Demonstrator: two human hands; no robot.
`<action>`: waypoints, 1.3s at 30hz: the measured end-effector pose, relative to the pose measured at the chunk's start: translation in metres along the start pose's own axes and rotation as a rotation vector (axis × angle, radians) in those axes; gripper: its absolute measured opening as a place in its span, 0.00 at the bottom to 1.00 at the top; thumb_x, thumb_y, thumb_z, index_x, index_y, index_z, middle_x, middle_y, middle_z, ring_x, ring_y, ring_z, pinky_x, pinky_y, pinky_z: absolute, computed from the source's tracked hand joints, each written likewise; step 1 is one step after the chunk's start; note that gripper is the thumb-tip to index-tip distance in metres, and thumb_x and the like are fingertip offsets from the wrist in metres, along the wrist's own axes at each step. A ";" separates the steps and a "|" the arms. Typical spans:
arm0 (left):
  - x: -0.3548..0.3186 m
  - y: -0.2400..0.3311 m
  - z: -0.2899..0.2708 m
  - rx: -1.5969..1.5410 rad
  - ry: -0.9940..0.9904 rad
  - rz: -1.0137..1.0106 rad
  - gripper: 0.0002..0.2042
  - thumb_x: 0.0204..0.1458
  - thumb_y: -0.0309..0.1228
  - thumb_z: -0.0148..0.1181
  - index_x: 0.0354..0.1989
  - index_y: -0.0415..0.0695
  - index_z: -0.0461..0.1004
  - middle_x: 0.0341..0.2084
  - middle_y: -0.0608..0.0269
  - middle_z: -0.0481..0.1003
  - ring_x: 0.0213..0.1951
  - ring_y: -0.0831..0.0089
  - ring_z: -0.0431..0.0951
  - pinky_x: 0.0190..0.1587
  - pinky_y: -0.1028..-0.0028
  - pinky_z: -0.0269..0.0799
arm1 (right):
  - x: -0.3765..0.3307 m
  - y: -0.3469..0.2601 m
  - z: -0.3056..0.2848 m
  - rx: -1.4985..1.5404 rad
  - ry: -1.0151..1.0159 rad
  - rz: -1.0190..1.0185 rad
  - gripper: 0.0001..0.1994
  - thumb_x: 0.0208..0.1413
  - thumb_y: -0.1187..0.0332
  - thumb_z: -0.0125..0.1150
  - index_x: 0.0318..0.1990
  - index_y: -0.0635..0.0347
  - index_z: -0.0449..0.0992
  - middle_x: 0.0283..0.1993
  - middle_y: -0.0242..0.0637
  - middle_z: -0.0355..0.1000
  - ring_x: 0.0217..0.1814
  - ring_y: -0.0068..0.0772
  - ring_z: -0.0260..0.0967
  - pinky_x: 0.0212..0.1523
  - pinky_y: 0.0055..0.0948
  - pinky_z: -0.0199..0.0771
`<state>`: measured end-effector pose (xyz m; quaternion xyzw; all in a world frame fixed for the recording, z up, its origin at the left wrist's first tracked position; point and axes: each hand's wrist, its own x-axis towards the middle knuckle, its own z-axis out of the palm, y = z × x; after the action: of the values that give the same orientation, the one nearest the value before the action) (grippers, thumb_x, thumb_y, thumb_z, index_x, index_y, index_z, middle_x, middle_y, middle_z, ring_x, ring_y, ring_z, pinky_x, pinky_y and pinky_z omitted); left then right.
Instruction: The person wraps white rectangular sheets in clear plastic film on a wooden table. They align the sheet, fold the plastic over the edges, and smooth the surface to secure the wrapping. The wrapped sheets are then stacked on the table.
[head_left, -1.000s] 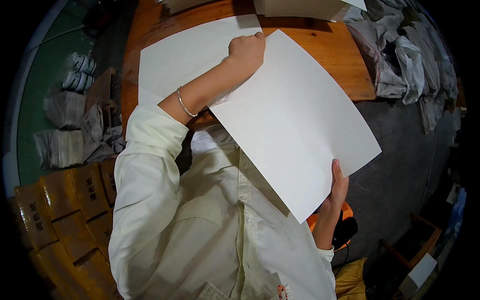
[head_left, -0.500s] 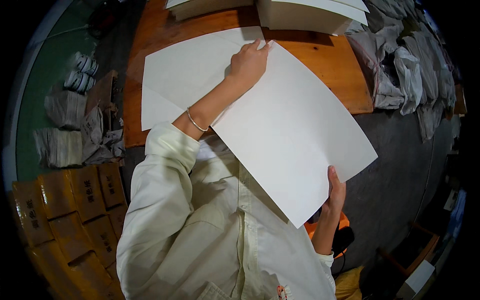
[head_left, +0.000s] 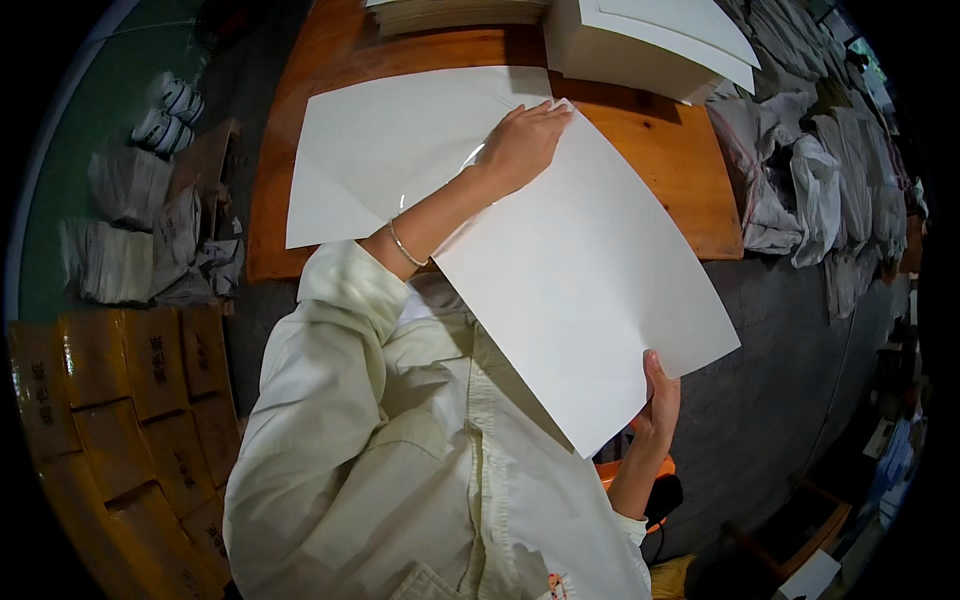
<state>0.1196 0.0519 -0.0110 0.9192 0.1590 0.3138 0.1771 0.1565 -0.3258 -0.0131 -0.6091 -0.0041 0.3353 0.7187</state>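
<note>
Yellow-brown cartons (head_left: 120, 400) are stacked on the floor at the far left, with grey bundles (head_left: 140, 230) beside them. On the wooden bench (head_left: 690, 190) a large white sheet (head_left: 590, 270) lies partly folded over itself, its near corner hanging past the bench edge toward the person. The left hand (head_left: 520, 145), a thin bracelet (head_left: 405, 245) at its wrist, rests flat on the sheet's upper edge with fingers extended, pressing rather than gripping. A stack of white sheets (head_left: 650, 40) sits at the bench's far side. The right hand (head_left: 660, 395) pinches the sheet's lower corner, thumb on top. Grey bagged bundles (head_left: 820, 170) lie at the right.
</note>
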 end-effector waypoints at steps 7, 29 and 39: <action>0.001 0.000 -0.007 -0.062 0.090 0.002 0.14 0.59 0.30 0.46 0.50 0.41 0.72 0.51 0.56 0.72 0.58 0.61 0.66 0.61 0.65 0.61 | 0.006 -0.010 -0.004 -0.039 -0.053 0.038 0.25 0.53 0.67 0.61 0.55 0.72 0.62 0.46 0.49 0.68 0.45 0.36 0.71 0.38 0.29 0.77; -0.003 0.002 -0.006 -0.222 0.074 -0.011 0.11 0.58 0.28 0.45 0.43 0.40 0.73 0.45 0.57 0.75 0.51 0.59 0.72 0.55 0.64 0.65 | 0.001 -0.059 -0.012 -0.036 -0.081 -0.013 0.25 0.50 0.72 0.61 0.55 0.74 0.62 0.44 0.46 0.70 0.44 0.32 0.71 0.43 0.27 0.73; -0.003 0.009 -0.009 -0.301 0.071 -0.150 0.11 0.57 0.27 0.45 0.42 0.38 0.72 0.38 0.50 0.76 0.43 0.54 0.75 0.47 0.63 0.70 | 0.029 -0.050 -0.032 -0.125 -0.026 0.105 0.28 0.48 0.72 0.64 0.55 0.75 0.62 0.44 0.49 0.70 0.45 0.36 0.71 0.42 0.28 0.75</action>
<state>0.1127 0.0448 -0.0020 0.8562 0.1843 0.3521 0.3300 0.2164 -0.3411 0.0108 -0.6479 -0.0023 0.3792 0.6606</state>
